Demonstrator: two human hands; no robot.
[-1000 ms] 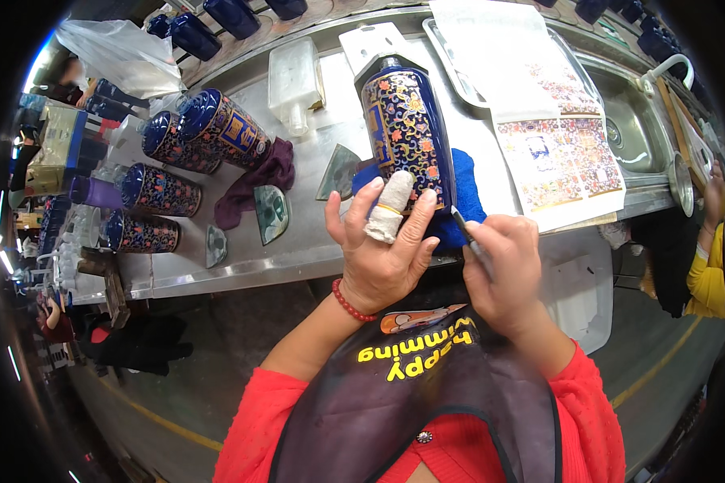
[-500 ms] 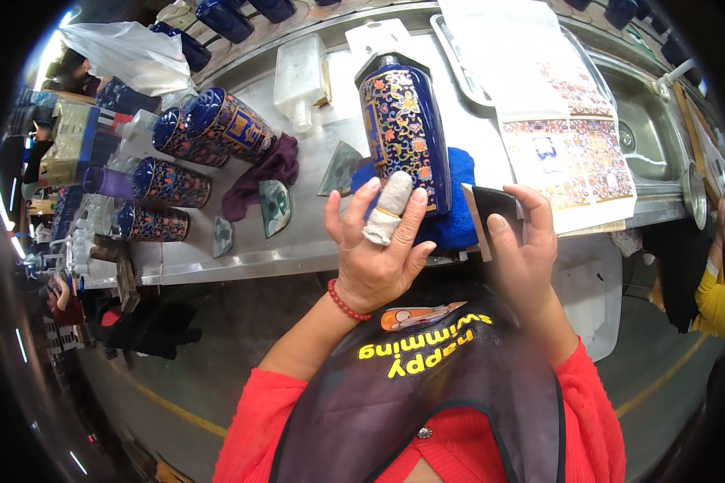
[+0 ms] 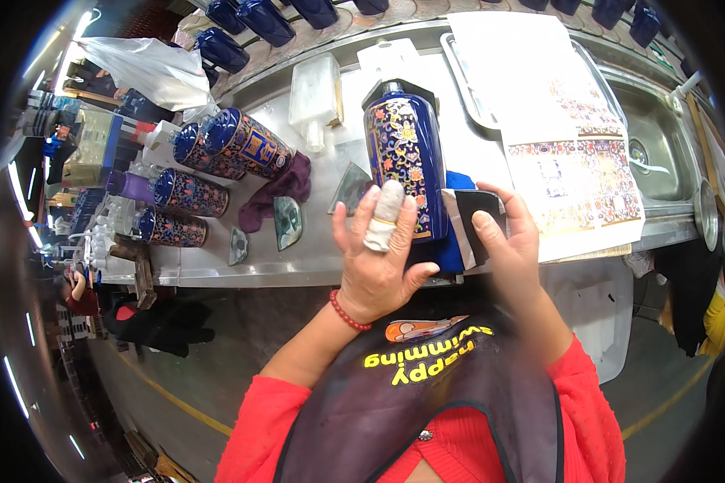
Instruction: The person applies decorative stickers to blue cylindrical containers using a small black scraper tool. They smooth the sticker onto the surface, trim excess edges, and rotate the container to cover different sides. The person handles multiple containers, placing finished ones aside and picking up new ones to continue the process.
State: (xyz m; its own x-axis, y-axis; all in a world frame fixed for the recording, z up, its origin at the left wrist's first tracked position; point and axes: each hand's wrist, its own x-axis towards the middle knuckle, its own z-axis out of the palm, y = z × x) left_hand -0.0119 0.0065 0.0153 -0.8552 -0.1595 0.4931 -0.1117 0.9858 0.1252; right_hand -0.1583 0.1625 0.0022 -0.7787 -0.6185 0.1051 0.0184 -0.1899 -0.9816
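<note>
A dark blue bottle [image 3: 403, 145] with a colourful floral pattern lies on the bench, its neck pointing away from me. My left hand [image 3: 377, 258] rests its spread fingers on the bottle's near end; one finger wears a pale cloth cover [image 3: 384, 216] held by a band. With thumb and fingers, my right hand [image 3: 510, 241] grips a flat black scraper [image 3: 478, 214] with a pale side, close by the bottle's lower right edge. Under the bottle's right side shows a blue cloth [image 3: 459, 183].
Several patterned blue bottles [image 3: 250, 143] lie at the left, near a purple cloth [image 3: 278, 191] and green-white cut pieces [image 3: 288, 221]. A clear bottle [image 3: 314, 97] lies farther back. Printed floral sheets [image 3: 576, 181] cover the right side, before a metal sink [image 3: 660, 153].
My right hand has brought the scraper left, close to the bottle's side. My left fingers sit slightly farther up the bottle. The whole view has shifted a little.
</note>
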